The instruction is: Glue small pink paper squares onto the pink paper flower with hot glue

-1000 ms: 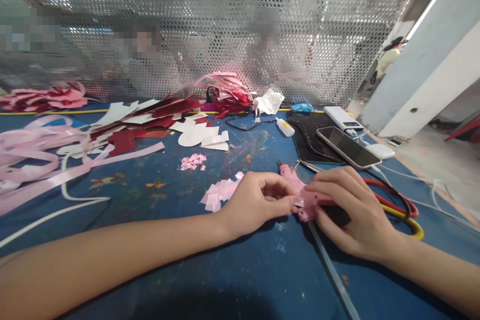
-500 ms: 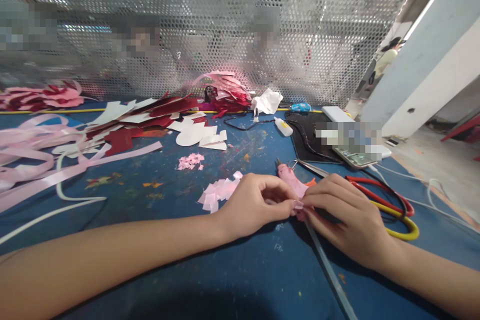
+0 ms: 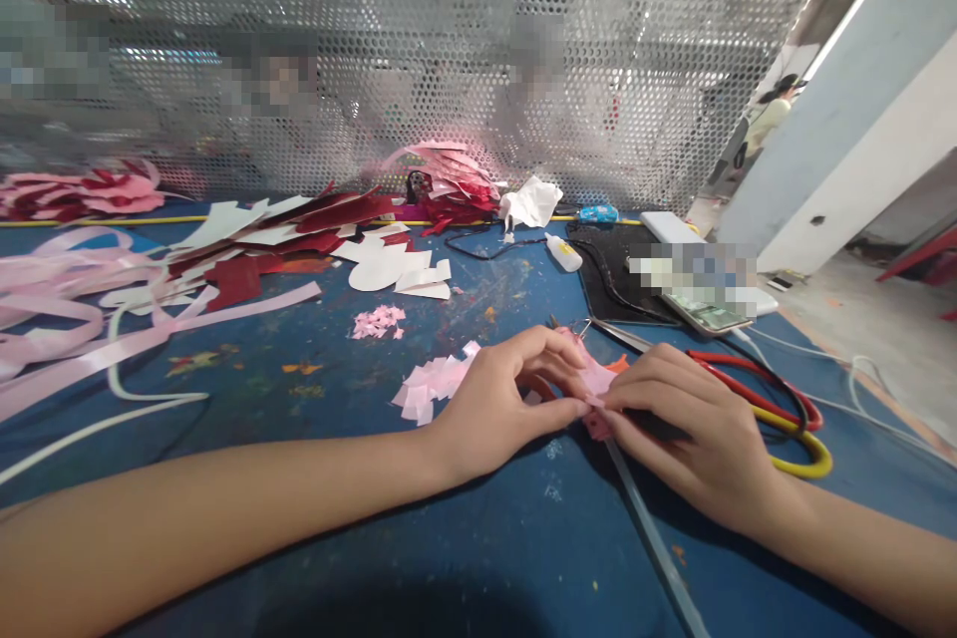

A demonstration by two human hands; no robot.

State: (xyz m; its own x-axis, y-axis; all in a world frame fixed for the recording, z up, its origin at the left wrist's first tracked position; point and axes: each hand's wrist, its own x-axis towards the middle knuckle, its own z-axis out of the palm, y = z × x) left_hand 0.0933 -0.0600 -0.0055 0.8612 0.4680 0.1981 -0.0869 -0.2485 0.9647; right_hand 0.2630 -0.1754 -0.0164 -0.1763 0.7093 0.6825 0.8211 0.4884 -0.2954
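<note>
My left hand (image 3: pixel 508 399) pinches a small piece of pink material at the near end of a pink wrapped object (image 3: pixel 596 374). From the other side my right hand (image 3: pixel 692 429) pinches the same spot, fingertips almost touching those of my left. A grey strip (image 3: pixel 650 528) runs from beneath the pink object toward the near edge. Left of my left hand lie cut pink ribbon pieces (image 3: pixel 430 387), with a small heap of pink scraps (image 3: pixel 378 322) beyond them. The exact fold between my fingertips is too small to make out.
Pliers with red (image 3: pixel 748 384) and yellow (image 3: pixel 803 456) handles lie beside my right hand. Behind are a glue bottle (image 3: pixel 563 253), a phone (image 3: pixel 707 311) and white paper pieces (image 3: pixel 404 267). Pink ribbons (image 3: pixel 82 329) spread at left. A perforated metal screen (image 3: pixel 419 50) stands behind the blue table (image 3: pixel 299 558).
The fingers of my left hand have shifted slightly over the pink object, with the thumb still at the pinch. My right hand has barely moved.
</note>
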